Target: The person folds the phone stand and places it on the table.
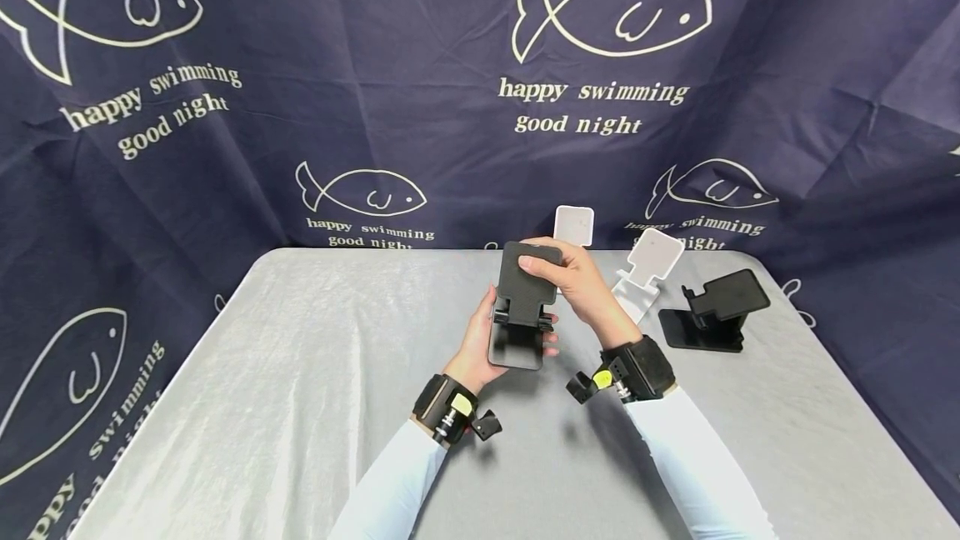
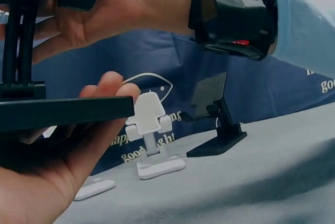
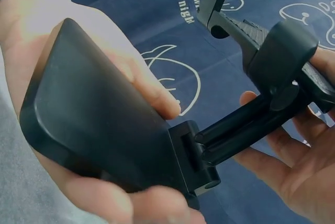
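A black folding phone stand [image 1: 528, 277] is held up over the middle of the table, its arm unfolded between base and top plate. My left hand [image 1: 474, 346] grips the base [image 3: 99, 114] from beneath, with fingers wrapped round its edges in the right wrist view. On the upper plate, my right hand [image 1: 581, 282] pinches the top, thumb on the front face and fingers behind. Two thin parallel bars [image 3: 246, 130] join the base to the cradle, which has a hooked lip [image 3: 214, 4]. Part of the right fingers is hidden behind the plate.
Behind the right hand stand two white phone stands, one at the back [image 1: 573, 223] and one nearer the right [image 1: 656, 257]. Another black phone stand [image 1: 729, 297] stands at the table's right. A grey cloth covers the table [image 1: 300, 407]; a navy curtain [image 1: 435, 65] hangs behind.
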Demonstrator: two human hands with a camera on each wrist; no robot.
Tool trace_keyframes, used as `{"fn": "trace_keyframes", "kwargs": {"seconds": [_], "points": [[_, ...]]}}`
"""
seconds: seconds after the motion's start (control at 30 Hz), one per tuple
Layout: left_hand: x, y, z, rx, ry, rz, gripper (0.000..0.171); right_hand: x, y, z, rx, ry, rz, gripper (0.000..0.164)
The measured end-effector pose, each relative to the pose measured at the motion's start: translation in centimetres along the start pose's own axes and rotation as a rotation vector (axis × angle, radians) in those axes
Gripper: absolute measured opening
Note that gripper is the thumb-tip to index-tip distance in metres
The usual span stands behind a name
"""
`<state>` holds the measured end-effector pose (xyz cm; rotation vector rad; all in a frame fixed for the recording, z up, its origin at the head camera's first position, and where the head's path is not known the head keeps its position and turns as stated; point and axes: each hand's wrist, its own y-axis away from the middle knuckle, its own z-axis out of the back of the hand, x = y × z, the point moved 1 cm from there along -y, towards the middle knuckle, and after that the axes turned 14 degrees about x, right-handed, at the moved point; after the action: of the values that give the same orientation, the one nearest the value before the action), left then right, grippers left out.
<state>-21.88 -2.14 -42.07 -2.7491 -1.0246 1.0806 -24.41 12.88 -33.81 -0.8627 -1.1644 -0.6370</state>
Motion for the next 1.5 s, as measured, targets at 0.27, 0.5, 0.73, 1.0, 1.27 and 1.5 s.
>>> {"fn": "trace_keyframes", "kwargs": {"seconds": [0.27, 0.5, 0.73, 1.0, 1.27, 1.5], "points": [[0.1, 0.2, 0.0, 0.000, -0.018, 0.005, 0.073, -0.2, 0.0, 0.0, 0.007, 0.021, -0.023, 0.027], [0.2, 0.2, 0.1, 0.031, -0.023, -0.007, 0.072, 0.4, -0.1, 0.6, 0.064, 0.069, -0.026, 0.033], [0.2, 0.2, 0.2, 0.006, -0.012, -0.020, 0.074, 0.6, -0.4, 0.8, 0.080, 0.041, 0.024, 0.067], [0.3, 0.0, 0.2, 0.019, 0.011, -0.028, 0.074, -0.8, -0.6, 0.0, 0.199, 0.017, 0.005, 0.115], [0.4, -0.1, 0.4, 0.038, 0.007, -0.037, 0.069, -1.0, -0.7, -0.6, 0.280, 0.022, 0.021, 0.082], [0.5, -0.2, 0.5, 0.025, 0.018, -0.035, 0.067, -1.2, -0.7, -0.4, 0.225, 0.193, -0.041, 0.057]]}}
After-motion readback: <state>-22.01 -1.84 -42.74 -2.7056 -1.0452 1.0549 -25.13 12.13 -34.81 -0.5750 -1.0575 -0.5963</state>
